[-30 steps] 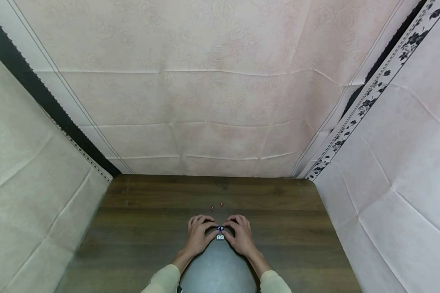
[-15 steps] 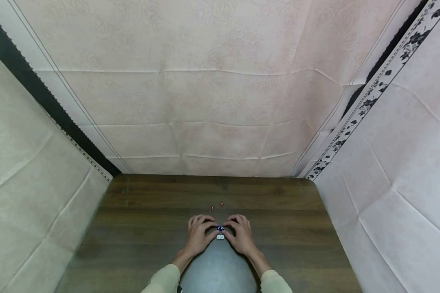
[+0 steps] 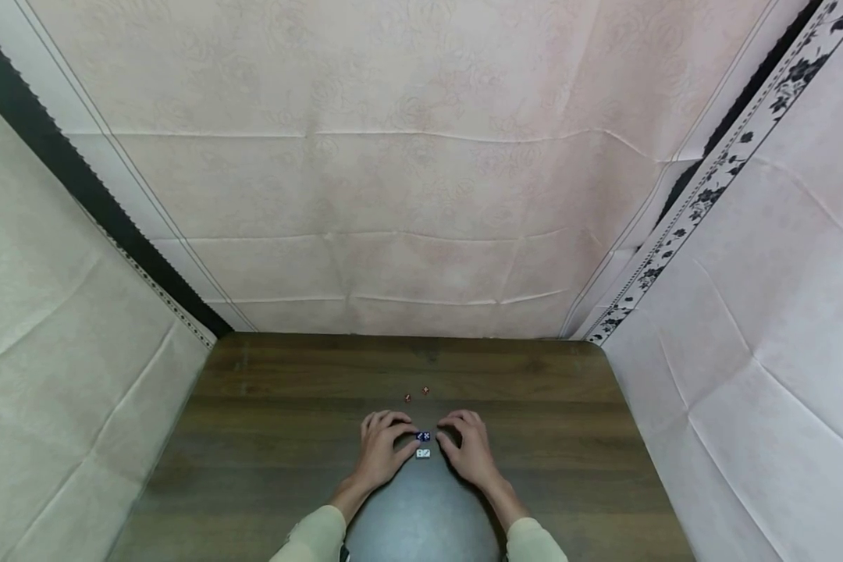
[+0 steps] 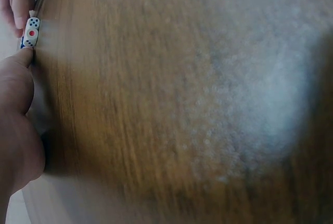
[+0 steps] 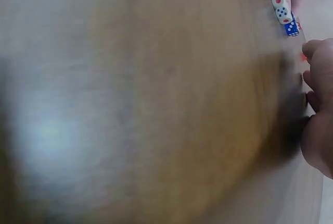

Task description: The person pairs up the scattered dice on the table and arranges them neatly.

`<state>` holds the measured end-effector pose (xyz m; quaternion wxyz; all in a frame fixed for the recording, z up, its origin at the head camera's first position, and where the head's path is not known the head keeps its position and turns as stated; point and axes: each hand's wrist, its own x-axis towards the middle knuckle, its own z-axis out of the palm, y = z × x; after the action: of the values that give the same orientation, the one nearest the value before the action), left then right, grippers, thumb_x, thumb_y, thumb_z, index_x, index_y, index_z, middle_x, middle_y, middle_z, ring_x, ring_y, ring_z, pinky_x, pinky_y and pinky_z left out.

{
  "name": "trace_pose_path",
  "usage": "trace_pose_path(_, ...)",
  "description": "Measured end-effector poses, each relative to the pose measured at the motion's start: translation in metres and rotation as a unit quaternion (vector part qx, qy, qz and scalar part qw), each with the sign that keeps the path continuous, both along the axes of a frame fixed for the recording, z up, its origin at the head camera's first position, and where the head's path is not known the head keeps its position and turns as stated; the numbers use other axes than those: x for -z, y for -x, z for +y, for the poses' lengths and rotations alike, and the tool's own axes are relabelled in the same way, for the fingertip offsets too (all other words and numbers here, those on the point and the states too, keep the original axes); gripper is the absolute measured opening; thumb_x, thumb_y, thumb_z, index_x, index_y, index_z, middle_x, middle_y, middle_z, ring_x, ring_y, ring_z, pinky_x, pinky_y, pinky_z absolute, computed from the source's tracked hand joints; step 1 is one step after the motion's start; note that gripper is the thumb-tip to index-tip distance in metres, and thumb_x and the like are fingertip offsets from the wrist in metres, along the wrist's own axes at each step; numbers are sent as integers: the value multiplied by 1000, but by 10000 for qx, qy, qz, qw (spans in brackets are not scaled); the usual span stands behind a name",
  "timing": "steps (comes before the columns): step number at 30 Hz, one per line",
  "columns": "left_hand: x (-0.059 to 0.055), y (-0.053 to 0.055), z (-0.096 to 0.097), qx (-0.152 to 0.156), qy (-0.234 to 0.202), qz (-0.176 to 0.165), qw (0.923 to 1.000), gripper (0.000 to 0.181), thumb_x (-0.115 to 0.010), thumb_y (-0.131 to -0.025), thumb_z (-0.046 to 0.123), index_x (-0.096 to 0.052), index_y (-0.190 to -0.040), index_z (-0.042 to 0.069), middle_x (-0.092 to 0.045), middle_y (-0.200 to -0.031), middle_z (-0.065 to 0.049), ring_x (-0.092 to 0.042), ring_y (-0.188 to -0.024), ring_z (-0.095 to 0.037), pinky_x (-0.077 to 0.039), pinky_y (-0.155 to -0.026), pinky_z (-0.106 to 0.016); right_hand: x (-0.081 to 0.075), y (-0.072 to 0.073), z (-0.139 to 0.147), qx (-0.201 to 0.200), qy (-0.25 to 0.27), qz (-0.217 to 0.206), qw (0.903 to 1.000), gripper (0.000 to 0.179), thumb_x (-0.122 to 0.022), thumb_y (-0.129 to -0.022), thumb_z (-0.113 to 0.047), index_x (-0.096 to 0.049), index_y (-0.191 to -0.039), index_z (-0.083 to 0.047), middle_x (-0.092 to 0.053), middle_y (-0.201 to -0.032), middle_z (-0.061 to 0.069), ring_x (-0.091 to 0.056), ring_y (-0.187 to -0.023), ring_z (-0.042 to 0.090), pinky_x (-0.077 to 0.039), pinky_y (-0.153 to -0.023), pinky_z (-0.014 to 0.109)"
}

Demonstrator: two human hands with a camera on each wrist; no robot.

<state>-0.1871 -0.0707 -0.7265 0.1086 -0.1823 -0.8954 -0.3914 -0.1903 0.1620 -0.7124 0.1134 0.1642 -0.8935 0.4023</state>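
Note:
Two blue dice (image 3: pixel 424 436) sit side by side on the wooden table, between the hands. My left hand (image 3: pixel 379 453) has its thumb and forefinger curved at the left blue die, pinching it from front and back. A pair of white dice (image 3: pixel 423 453) lies just nearer me, close by the left thumb; their pips show in the left wrist view (image 4: pixel 31 33). My right hand (image 3: pixel 469 451) is a little to the right of the blue dice, thumb and forefinger apart with nothing between them. In the right wrist view the blue die (image 5: pixel 292 28) stands clear of its fingertips.
Two small red dice (image 3: pixel 417 394) lie farther back on the wooden table (image 3: pixel 288 421). A grey rounded shape (image 3: pixel 423 515) fills the space between the forearms. Pale patterned cloths (image 3: pixel 407 195) hang behind and along both sides.
My right hand has let go of the blue dice and drawn away to the right, its fingers parting. My left hand and the dice stay nearly in place.

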Motion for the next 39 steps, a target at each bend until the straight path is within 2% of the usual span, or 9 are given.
trace_pose_path(5,0,1,0,-18,68,28,10000,18,-93,-95,24,-88,-112,20,-78,-128,-6,-62,-128,-39,-30,-119,-72,-8,18,-2,174,-60,-156,9997,19,-85,-101,-11,-84,-119,-5,-78,-123,12,-67,-123,36,-45,-113,64)
trace_pose_path(10,-1,1,1,-72,200,199,9996,17,-94,-94,23,-88,-110,22,-78,-127,-4,-64,-125,-35,-34,-115,-72,-13,39,-6,367,-222,-210,9989,21,-84,-102,-14,-84,-122,-6,-78,-124,13,-67,-122,37,-46,-109,61)
trace_pose_path(15,-2,1,1,-92,262,190,9994,18,-95,-93,23,-88,-109,21,-78,-127,-3,-64,-125,-35,-35,-116,-71,-15,53,-15,484,-248,-439,9976,23,-83,-103,-17,-83,-124,-7,-78,-126,14,-66,-124,38,-44,-111,62)
trace_pose_path(20,-1,1,0,-60,162,134,9998,18,-94,-94,24,-88,-110,21,-78,-128,-3,-63,-127,-36,-33,-117,-71,-16,61,-24,614,-276,-759,9948,24,-83,-104,-19,-83,-126,-8,-78,-129,14,-64,-128,39,-40,-119,64)
trace_pose_path(28,2,1,-2,2,48,89,9999,18,-93,-96,27,-88,-112,21,-77,-129,-4,-62,-128,-38,-31,-119,-71,-17,70,-35,867,-402,-870,9916,24,-84,-104,-25,-84,-123,-11,-78,-130,13,-63,-129,38,-38,-121,64)
trace_pose_path(33,2,1,-2,27,23,7,10000,18,-93,-96,27,-88,-112,20,-77,-130,-5,-62,-129,-39,-30,-120,-71,-17,74,-40,1012,-497,-823,9902,21,-86,-102,-26,-86,-118,-12,-78,-124,12,-63,-125,38,-38,-120,64)
trace_pose_path(39,0,0,-1,-53,166,234,9996,18,-95,-93,24,-87,-109,20,-78,-127,-5,-64,-126,-36,-34,-116,-71,-9,79,-46,1228,-575,-796,9876,16,-87,-101,-25,-87,-113,-14,-77,-120,12,-62,-123,39,-36,-122,64)
